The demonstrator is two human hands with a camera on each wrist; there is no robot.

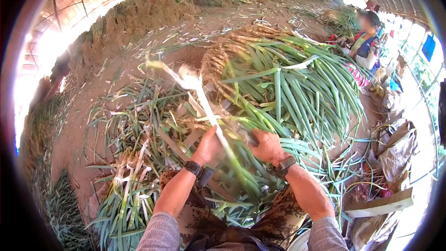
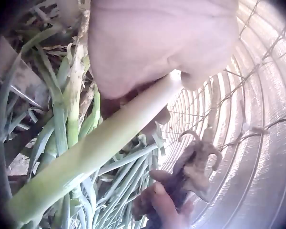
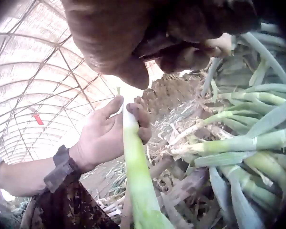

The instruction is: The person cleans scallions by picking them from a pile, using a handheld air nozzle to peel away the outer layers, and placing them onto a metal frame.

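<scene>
My left hand (image 1: 207,147) grips a long green onion (image 1: 211,114) by its white shank, its fingers curled around it in the left wrist view. The stalk slants, its pale end pointing away and its green leaves falling toward the lap; a blurred whitish tuft shows near the far end. Just right of the stalk is my right hand (image 1: 268,146), with its fingers curled in. A shrivelled brownish strip of peel (image 2: 198,167) shows at the right fingers in the left wrist view. Motion blur and the right hand's own fingers partly hide it.
A big heap of green onions (image 1: 297,83) lies ahead, roots to the left. Trimmed leaves and peelings (image 1: 125,116) litter the ground, with a smaller onion bundle (image 1: 132,190) at left. Another person (image 1: 369,49) sits at far right, near a wooden board (image 1: 378,204).
</scene>
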